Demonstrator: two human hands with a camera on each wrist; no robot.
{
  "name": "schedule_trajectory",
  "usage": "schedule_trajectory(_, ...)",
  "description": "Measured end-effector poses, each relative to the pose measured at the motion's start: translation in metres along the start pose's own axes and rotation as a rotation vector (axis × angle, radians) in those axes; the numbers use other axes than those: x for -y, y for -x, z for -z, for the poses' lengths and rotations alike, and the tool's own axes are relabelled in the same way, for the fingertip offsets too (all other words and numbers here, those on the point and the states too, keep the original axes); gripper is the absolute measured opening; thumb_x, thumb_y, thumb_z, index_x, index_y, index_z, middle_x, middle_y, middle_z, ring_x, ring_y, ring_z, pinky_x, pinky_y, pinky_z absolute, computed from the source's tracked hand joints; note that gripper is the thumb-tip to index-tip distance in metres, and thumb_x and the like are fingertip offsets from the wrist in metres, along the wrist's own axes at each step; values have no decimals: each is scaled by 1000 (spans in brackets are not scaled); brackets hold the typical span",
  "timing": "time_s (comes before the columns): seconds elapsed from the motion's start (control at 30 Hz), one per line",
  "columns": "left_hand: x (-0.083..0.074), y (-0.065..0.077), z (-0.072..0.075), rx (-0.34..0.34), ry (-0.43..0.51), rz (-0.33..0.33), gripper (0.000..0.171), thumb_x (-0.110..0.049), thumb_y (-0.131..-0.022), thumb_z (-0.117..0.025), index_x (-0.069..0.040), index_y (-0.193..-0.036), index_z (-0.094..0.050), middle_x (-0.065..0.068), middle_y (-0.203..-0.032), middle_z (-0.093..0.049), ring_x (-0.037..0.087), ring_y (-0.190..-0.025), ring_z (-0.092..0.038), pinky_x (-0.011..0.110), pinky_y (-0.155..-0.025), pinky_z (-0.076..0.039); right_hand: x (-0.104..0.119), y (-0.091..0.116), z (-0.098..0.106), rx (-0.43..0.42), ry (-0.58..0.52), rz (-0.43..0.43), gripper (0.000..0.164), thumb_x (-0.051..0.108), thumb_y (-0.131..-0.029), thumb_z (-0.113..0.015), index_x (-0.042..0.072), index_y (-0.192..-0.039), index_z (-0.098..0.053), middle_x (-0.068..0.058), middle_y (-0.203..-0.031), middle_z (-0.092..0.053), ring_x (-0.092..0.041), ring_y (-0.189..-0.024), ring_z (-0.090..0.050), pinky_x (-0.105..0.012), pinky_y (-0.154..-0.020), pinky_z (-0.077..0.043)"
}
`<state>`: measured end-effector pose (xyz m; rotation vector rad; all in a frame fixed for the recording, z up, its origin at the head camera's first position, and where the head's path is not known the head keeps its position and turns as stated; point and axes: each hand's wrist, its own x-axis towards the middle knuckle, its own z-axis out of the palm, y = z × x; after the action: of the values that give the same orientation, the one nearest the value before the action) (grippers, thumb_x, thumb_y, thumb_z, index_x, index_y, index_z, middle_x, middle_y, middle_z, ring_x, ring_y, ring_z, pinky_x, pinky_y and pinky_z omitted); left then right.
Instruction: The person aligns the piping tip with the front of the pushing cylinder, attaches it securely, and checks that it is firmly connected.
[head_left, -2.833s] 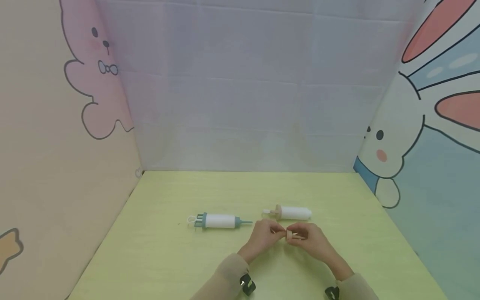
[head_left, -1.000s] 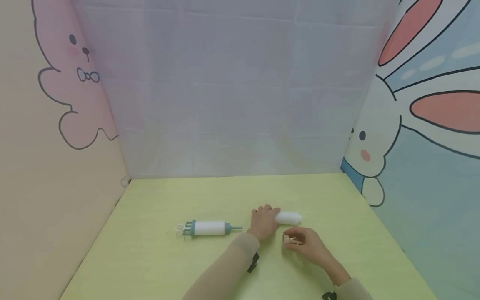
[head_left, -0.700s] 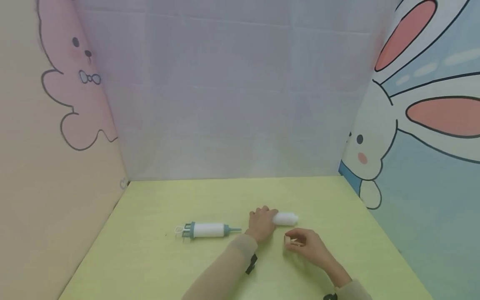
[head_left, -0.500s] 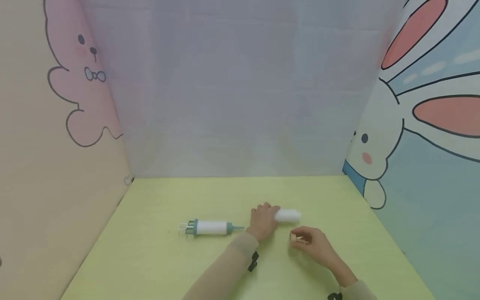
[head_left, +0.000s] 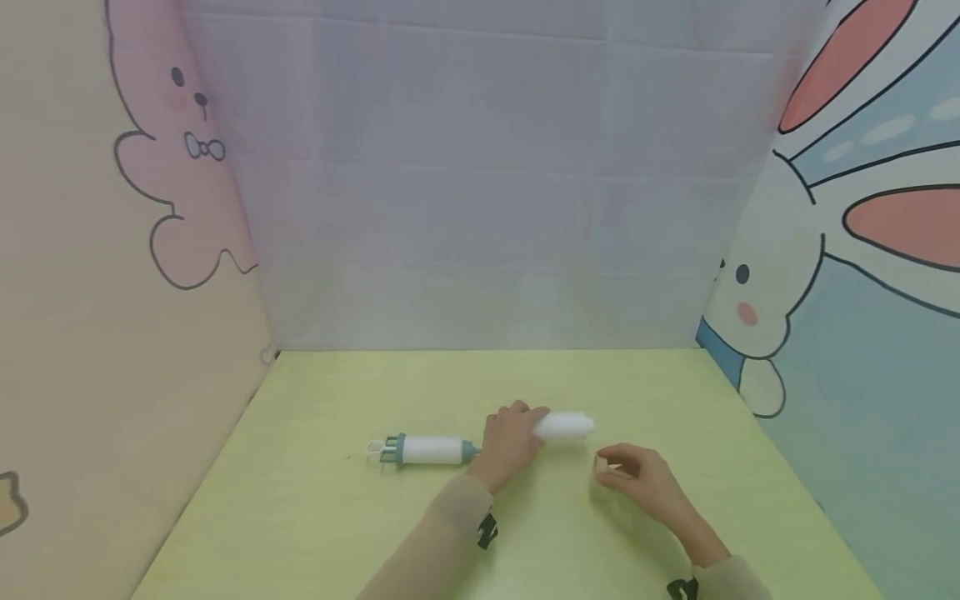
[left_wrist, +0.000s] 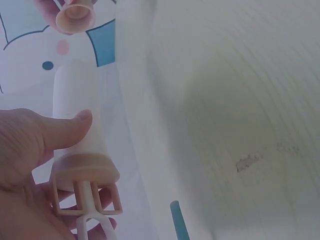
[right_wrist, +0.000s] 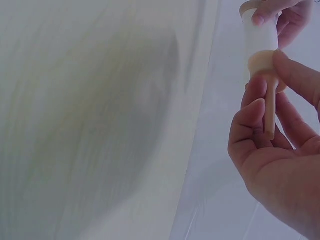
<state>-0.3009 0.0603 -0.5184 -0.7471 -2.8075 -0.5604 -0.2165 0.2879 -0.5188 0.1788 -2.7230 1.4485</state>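
My left hand [head_left: 510,442] grips a white syringe [head_left: 564,426] near its tan collar, its tip end pointing right. In the left wrist view my thumb lies along the white barrel [left_wrist: 79,110]; below the tan collar [left_wrist: 85,167] sit a tan frame and a white plunger handle. My right hand [head_left: 652,483] pinches a tan nozzle [head_left: 602,465], its wide end facing the syringe. The right wrist view shows the nozzle's narrow stem [right_wrist: 270,110] pointing back between my fingers. In the head view a gap separates nozzle and syringe.
A second syringe [head_left: 433,451], white with blue-green ends, lies on the yellow-green table [head_left: 337,533] left of my left hand, its thin nozzle partly behind my wrist. A pale back wall [head_left: 480,208] and patterned side walls surround the table.
My left hand has left the nozzle, moved up to the tan-collared syringe and gripped it; lately the syringe has tilted slightly. My right hand, still pinching the nozzle, has shifted right.
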Motion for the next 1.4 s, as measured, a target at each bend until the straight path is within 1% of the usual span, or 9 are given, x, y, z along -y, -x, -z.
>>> schedule_trajectory(0.17,4,12,8,-2,-3,-19,51,-31,-80,-76,-25,-128,-60,3,-107,-60,22,-87,-55,36,-70,-44,2,-1,1,-10,-36,-25,38,16,-81,-77,0,-113,-65,-12,-107,-66,-22,-88,-65,-29,-73,-52)
schedule_trajectory(0.27,3,19,12,-17,12,-35,52,-30,-80,-77,-25,-129,-60,3,-108,-60,22,-87,-55,36,-71,-43,3,-3,2,-21,-60,-30,37,15,-81,-77,-1,-112,-65,-14,-108,-66,-23,-89,-65,-29,-73,-52)
schedule_trajectory(0.43,2,32,20,-32,-5,-53,51,-31,-80,-76,-24,-129,-61,2,-106,-60,21,-85,-57,35,-69,-43,6,-6,1,-12,-80,-46,35,14,-80,-77,1,-111,-66,-14,-109,-65,-26,-94,-64,-29,-76,-52)
schedule_trajectory(0.63,-1,49,26,-42,-6,-76,50,-31,-80,-77,-24,-127,-63,2,-105,-61,19,-87,-59,34,-67,-43,8,-6,0,28,-112,-32,36,14,-81,-76,1,-113,-64,-16,-109,-65,-28,-95,-65,-30,-76,-53)
schedule_trajectory(0.8,0,61,28,-54,-19,-74,48,-30,-79,-78,-23,-125,-64,2,-103,-61,19,-87,-59,35,-69,-44,9,-6,-2,67,-127,-6,38,14,-82,-76,-2,-114,-63,-18,-111,-63,-30,-96,-64,-30,-75,-53)
schedule_trajectory(0.9,3,66,27,-49,-20,-65,48,-30,-79,-77,-23,-125,-64,1,-104,-61,19,-87,-59,34,-70,-44,9,-6,-3,84,-126,6,38,14,-82,-76,-2,-114,-63,-18,-111,-63,-30,-97,-64,-30,-75,-53)
schedule_trajectory(1.03,6,71,28,-52,-27,-74,49,-31,-78,-78,-23,-125,-64,1,-104,-62,18,-85,-60,34,-70,-45,12,-6,-6,111,-141,25,38,14,-81,-76,-2,-114,-63,-19,-110,-63,-30,-95,-65,-30,-75,-53)
schedule_trajectory(1.23,8,75,26,-77,-21,-94,50,-30,-77,-79,-23,-123,-65,2,-103,-62,20,-84,-59,35,-71,-46,17,-7,-11,160,-191,80,37,9,-82,-75,-5,-114,-62,-21,-111,-62,-29,-94,-65,-30,-75,-53)
schedule_trajectory(1.4,10,78,26,-73,-21,-96,49,-30,-77,-79,-24,-123,-65,2,-104,-62,20,-84,-59,35,-71,-46,18,-7,-14,184,-180,113,33,8,-83,-74,-4,-112,-63,-21,-110,-63,-27,-93,-66,-31,-74,-53)
